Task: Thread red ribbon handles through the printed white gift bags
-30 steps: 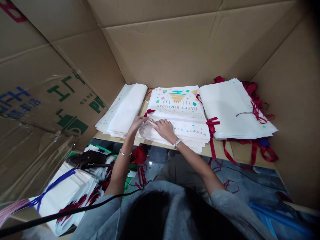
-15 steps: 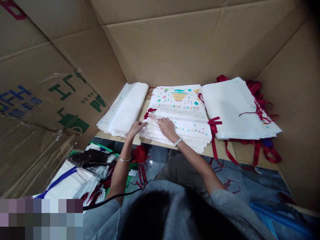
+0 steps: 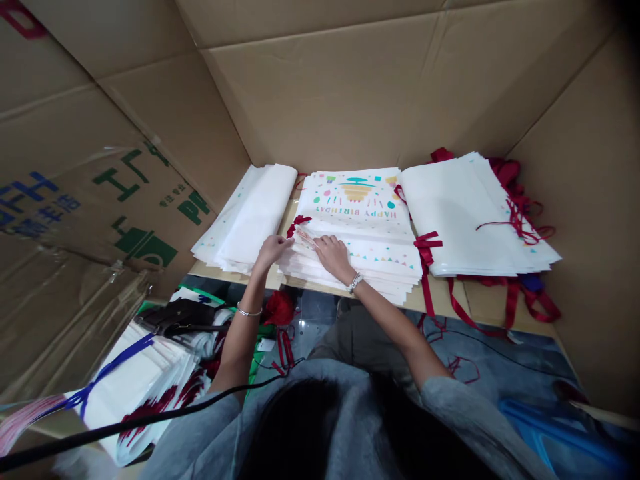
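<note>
A stack of white sheets printed "HAPPY BIRTHDAY" (image 3: 356,215) lies in front of me, with its upper layers folded back across the middle. At its left edge, my left hand (image 3: 273,251) is closed with thumb and fingertips together; what they pinch is too small to make out. My right hand (image 3: 334,257) rests on the folded part, fingers stretched out and lying flat. A narrow pinkish strip (image 3: 304,235) lies by the right fingertips. Just above it is a bunch of red ribbon ends (image 3: 299,225) on the stack's left side.
White sheets (image 3: 260,213) lie to the left, and a larger white pile (image 3: 453,217) with red ribbons (image 3: 520,223) to the right. Cardboard walls (image 3: 320,107) enclose the work surface. Below left are a dark bag (image 3: 183,315) and bundled white sheets (image 3: 150,367).
My left hand has shifted slightly upward and its fingers are more curled. My right hand stays in place on the folded sheets.
</note>
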Tool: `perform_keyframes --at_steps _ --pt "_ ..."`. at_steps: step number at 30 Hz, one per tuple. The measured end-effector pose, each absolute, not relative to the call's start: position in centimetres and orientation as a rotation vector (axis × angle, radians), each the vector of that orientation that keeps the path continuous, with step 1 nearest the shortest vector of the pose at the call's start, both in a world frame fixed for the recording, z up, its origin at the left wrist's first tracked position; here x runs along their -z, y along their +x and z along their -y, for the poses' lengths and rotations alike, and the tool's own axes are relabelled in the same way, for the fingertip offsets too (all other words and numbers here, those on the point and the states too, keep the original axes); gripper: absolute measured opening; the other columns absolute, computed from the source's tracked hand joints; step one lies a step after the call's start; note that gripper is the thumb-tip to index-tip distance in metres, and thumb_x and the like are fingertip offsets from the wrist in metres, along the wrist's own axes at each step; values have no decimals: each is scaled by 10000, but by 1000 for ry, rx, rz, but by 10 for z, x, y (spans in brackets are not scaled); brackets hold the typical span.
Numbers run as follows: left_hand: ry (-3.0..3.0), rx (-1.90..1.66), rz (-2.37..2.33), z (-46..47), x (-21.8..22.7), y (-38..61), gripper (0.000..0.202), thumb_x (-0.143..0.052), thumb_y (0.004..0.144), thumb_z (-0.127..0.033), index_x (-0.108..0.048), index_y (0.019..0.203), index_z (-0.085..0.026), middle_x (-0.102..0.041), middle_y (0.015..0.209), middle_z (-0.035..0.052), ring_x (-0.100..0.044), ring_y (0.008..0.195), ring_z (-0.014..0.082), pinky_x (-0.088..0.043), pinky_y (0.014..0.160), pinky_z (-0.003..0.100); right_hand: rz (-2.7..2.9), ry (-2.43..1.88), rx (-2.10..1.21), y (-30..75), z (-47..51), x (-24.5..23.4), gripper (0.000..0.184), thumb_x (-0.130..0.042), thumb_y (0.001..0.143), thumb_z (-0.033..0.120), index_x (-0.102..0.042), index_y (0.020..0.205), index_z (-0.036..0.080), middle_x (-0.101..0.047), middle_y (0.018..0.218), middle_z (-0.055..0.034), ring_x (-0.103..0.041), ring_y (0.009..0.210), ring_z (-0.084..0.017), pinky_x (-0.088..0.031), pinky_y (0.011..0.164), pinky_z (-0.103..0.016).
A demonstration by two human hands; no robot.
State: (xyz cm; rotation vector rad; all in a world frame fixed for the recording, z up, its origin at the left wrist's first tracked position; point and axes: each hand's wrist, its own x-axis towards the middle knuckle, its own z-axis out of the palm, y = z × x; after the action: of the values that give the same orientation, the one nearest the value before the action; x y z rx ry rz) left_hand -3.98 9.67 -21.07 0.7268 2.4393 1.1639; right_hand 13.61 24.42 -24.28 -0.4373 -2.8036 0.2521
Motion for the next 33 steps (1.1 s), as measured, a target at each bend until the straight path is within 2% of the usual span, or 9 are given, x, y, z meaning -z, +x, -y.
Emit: perform_keyframes --at_steps 3,7,8,13,16,19,27,33 --pt "757 -1212 -2414 -105 210 -39 433 -719 778 -544 -574 561 -198 -491 552 -2 -449 598 152 -312 586 286 2785 -431 -244 137 -242 242 391 -328 1139 388 -648 1300 230 -670 1252 -110 -536 1148 -267 -391 898 -363" --pt "701 -1328 -2271 -116 206 -37 466 -725 765 -595 -580 597 -185 -482 558 -7 -437 598 139 -330 585 275 2800 -404 -225 139 -240 241 511 -367 1103 585 -643 1308 207 -664 1264 -133 -526 1162 -288 -383 919 -370" --pt "702 -1355 -2233 -117 204 -37 467 -720 767 -603 -589 612 -182 -495 569 -3 -439 603 138 -336 585 272 2802 -396 -213 139 -240 242 509 -376 1101 582 -638 1315 202 -663 1267 -135 -525 1166 -291 -383 919 -372" --pt "716 -1373 -2210 -104 206 -37 389 -686 794 -559 -659 746 -174 -612 704 28 -505 662 154 -385 622 274 2788 -431 -245 135 -246 247 411 -302 1144 367 -643 1319 219 -668 1277 -118 -536 1161 -265 -393 904 -361" --pt "664 -1229 -2417 -90 213 -35 312 -796 706 -455 -636 747 -191 -617 706 14 -542 692 172 -394 635 278 2786 -471 -293 131 -248 250 427 -288 1146 369 -659 1305 229 -668 1280 -109 -539 1160 -263 -404 910 -361" --pt "648 -1086 -2476 -82 221 -35 331 -839 676 -436 -604 674 -204 -593 649 6 -535 655 176 -369 610 288 2777 -479 -298 130 -248 251 419 -300 1145 363 -658 1316 230 -668 1283 -102 -537 1161 -265 -407 923 -367" --pt "798 -1013 -2516 -93 218 -41 340 -770 750 -376 -531 558 -229 -536 568 1 -525 644 195 -341 607 300 2780 -477 -280 132 -246 249 410 -312 1143 365 -656 1323 232 -667 1279 -108 -533 1158 -261 -403 921 -370" --pt "946 -973 -2639 -104 204 -32 297 -736 794 -289 -536 580 -236 -567 613 64 -622 837 306 -395 737 355 2785 -457 -263 134 -244 246 360 -361 1130 334 -651 1317 231 -664 1268 -111 -531 1149 -264 -401 913 -367"
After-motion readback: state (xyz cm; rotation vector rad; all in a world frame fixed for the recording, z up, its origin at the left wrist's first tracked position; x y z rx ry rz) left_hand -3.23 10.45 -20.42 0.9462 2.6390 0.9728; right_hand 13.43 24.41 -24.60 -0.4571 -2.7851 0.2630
